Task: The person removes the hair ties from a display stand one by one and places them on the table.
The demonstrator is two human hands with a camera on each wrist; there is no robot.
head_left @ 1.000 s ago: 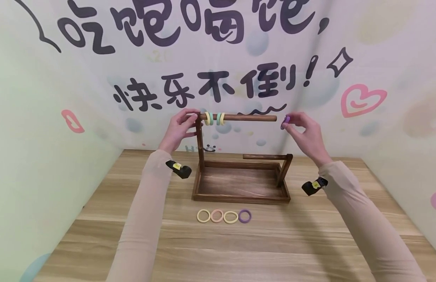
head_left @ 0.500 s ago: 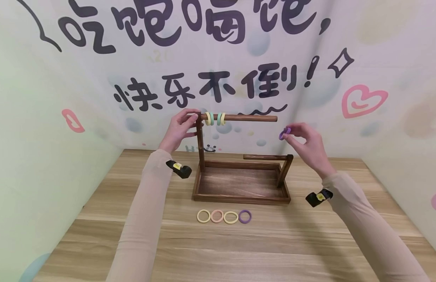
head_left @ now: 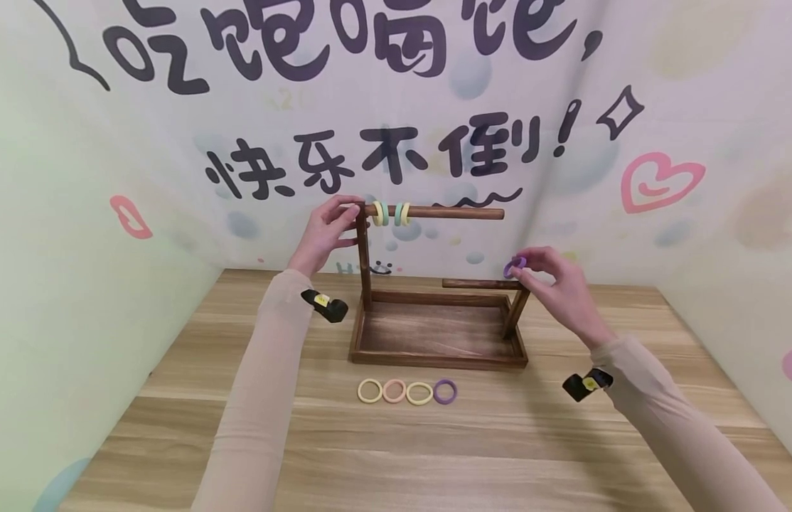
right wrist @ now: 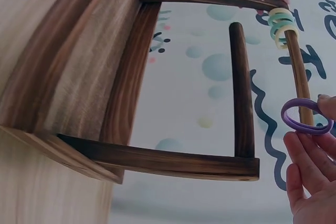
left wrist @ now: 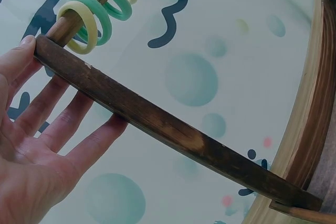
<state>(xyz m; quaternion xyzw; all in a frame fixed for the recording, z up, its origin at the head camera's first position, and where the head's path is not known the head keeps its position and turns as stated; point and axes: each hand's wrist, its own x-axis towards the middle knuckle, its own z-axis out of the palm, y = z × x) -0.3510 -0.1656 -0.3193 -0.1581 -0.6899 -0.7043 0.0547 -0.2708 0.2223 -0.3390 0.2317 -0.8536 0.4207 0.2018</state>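
Observation:
My left hand (head_left: 325, 231) holds the top of the tall left post of a dark wooden rack (head_left: 364, 263), its fingers spread along the post in the left wrist view. On the rack's upper rod (head_left: 460, 212) hang several yellow and mint-green rings (left wrist: 94, 17), near that post. My right hand (head_left: 556, 284) pinches a purple ring (right wrist: 307, 116) between thumb and fingers. In the head view this ring is just above the right end of the lower rod (head_left: 475, 284). The lower rod's free end points left and carries no rings.
In front of the rack's tray base (head_left: 437, 361), a row of rings lies flat on the wooden table (head_left: 396, 455): a yellow ring (head_left: 370, 402), a pink ring (head_left: 394, 402), another yellow ring (head_left: 419, 404) and a purple one (head_left: 445, 403). A printed cloth (head_left: 255, 235) hangs behind.
My right hand has moved down with the purple ring, from beside the upper rod's free end to just above the lower rod. My left hand has stayed on the post.

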